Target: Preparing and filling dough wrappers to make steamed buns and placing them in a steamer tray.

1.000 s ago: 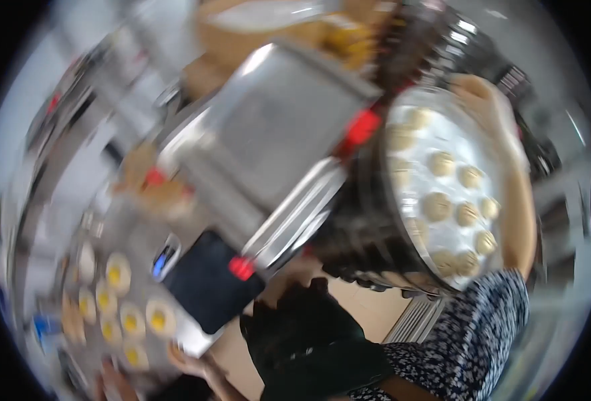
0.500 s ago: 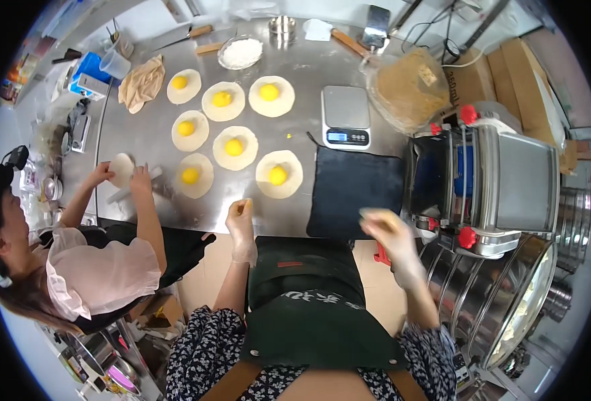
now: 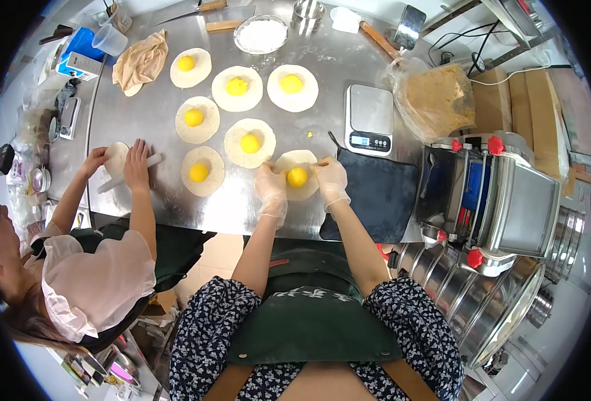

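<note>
In clear gloves, my left hand (image 3: pixel 271 188) and my right hand (image 3: pixel 332 179) are at opposite edges of a flat dough round (image 3: pixel 300 159) near the front of the steel table. The fingers of each hand pinch the dough's rim, left and right. A yellow filling ball (image 3: pixel 297 177) sits in the middle of that round, between my hands. Just beyond lies another dough round (image 3: pixel 250 162) with its own yellow ball (image 3: pixel 249 144). Several more such rounds are spread to the left and farther back.
At the left, a co-worker's hands (image 3: pixel 135 167) work a small dough round with a white rolling pin (image 3: pixel 110 185). A black cloth (image 3: pixel 374 194) and a digital scale (image 3: pixel 370 110) lie to my right, beside a steel machine (image 3: pixel 519 207). A flour bowl (image 3: pixel 261 35) stands at the back.
Both hands have moved forward and inward, from apart near the table's front edge to the nearest dough round, taking hold of its edges. My view has shifted slightly.
</note>
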Demonstrator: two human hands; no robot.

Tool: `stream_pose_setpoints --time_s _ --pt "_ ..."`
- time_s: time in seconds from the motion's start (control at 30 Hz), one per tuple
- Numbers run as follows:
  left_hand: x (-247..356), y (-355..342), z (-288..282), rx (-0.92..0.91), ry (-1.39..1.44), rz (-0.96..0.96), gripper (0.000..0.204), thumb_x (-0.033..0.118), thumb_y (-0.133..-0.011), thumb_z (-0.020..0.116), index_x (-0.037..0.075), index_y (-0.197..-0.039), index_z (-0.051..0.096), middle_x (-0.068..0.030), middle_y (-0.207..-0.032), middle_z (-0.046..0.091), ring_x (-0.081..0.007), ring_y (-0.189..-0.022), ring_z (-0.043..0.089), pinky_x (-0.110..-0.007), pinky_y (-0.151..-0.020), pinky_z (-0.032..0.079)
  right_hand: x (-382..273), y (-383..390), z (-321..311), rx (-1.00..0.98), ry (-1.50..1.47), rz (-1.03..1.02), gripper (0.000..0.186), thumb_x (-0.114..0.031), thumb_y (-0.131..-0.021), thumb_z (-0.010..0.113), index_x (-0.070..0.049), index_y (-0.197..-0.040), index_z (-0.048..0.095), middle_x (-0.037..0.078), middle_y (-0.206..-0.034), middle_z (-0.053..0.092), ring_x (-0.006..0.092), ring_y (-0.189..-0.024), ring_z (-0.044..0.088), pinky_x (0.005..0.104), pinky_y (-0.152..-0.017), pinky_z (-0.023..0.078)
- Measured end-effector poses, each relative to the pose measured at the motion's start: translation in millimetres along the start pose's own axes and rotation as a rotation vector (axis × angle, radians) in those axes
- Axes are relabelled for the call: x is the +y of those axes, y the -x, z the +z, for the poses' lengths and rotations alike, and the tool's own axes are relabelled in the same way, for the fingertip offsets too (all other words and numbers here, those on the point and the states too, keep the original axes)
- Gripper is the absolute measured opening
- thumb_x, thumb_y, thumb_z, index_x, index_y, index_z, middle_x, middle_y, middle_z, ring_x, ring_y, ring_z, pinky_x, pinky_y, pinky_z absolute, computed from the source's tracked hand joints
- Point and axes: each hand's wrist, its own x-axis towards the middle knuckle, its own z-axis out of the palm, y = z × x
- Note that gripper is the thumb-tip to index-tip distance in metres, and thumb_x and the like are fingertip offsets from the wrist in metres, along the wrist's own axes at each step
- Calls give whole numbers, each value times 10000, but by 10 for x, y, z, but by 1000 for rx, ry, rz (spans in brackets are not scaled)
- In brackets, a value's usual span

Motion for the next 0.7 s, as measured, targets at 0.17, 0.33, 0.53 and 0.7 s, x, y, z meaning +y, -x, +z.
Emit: stream_pose_setpoints --time_s 0.17,0.33,0.53,0.7 --pt "-34 0 -40 20 -156 156 211 105 -784 750 65 -977 677 -137 -998 692 -330 -976 650 -401 -855 513 -104 67 8 -6 10 -23 324 -328 -769 771 -111 -1004 717 127 -976 734 323 -930 698 398 -812 538" --pt "120 79 -74 -6 -28 40 169 100 -809 742 39 -951 674 -138 -955 666 -326 -943 636 -404 -859 507 -43 3 14 -51 -59 21 345 -337 -783 767 -89 -1009 689 148 -964 728 333 -914 696 401 -809 535" --pt "-129 117 -34 -51 166 189 194 90 -877 708 13 -1041 641 -118 -956 692 -230 -841 671 -333 -790 524 43 76 51 -120 -284 -57 303 -188 -846 737 -23 -1095 686 142 -969 740 240 -871 710 324 -785 542" --pt "-112 342 56 21 244 66 178 96 -924 640 15 -1077 599 -166 -968 699 -327 -882 684 -380 -807 527 -90 238 -15 -246 -439 -29 382 -80 -864 705 -32 -1241 670 151 -1017 742 161 -853 698 273 -780 534"
